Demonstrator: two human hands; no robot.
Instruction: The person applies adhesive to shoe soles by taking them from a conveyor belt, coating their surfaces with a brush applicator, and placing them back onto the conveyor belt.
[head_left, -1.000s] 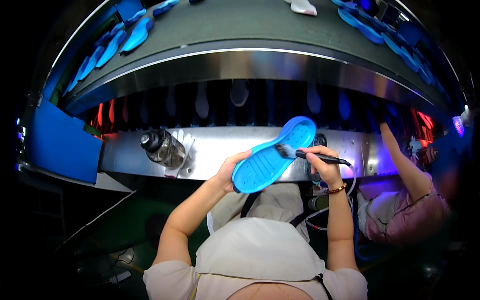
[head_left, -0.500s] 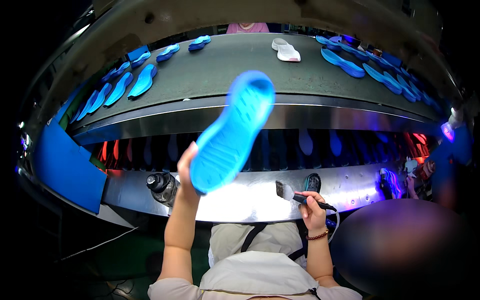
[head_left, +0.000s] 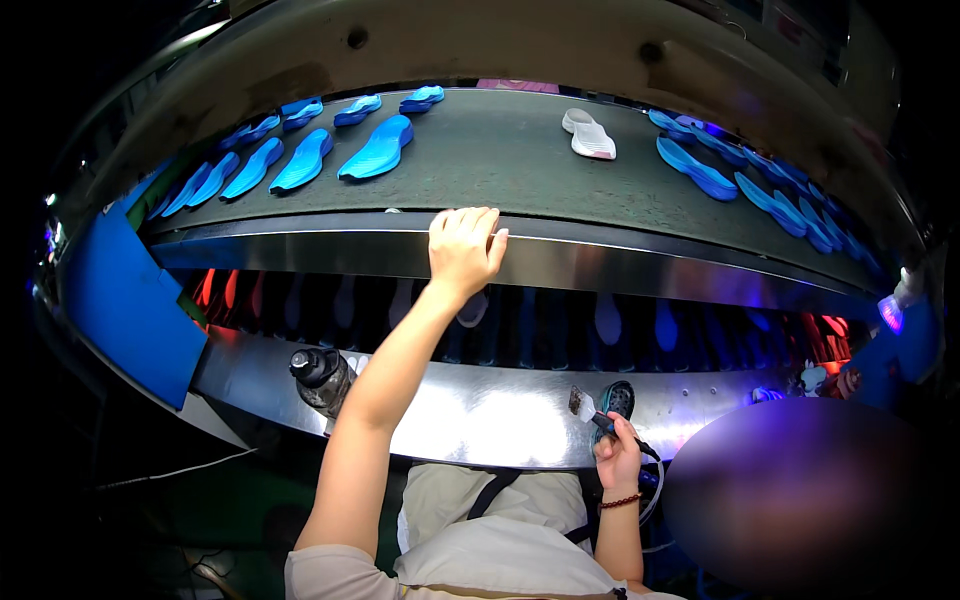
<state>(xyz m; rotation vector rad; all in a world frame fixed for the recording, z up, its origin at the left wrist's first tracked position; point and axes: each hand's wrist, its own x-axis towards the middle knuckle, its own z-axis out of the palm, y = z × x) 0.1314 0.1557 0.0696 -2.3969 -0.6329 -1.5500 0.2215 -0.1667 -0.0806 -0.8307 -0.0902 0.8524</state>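
My left hand (head_left: 466, 252) lies over the metal front rim (head_left: 350, 232) of a green belt, empty, its thumb apart from the fingers. Beyond it, a blue shoe sole (head_left: 377, 150) rests on the belt, nearest the middle in a row of blue soles. My right hand (head_left: 619, 460) is closed around the dark handle of a brush (head_left: 590, 408), bristles pointing up and left. A cable trails from the handle. Farther right on the belt sits a white shoe sole (head_left: 590, 137).
Several blue soles (head_left: 695, 170) stand at the belt's right. Below is a metal shelf (head_left: 470, 415) with a dark bottle (head_left: 320, 378) at its left and a black clog (head_left: 619, 399) near the brush. A blue panel (head_left: 125, 310) borders the left. Soles hang in the dark slot under the belt.
The blue sole my left hand held up now lies on the belt at the row's end. That hand has let go and rests at the rim. My right hand still holds the brush, slightly lower.
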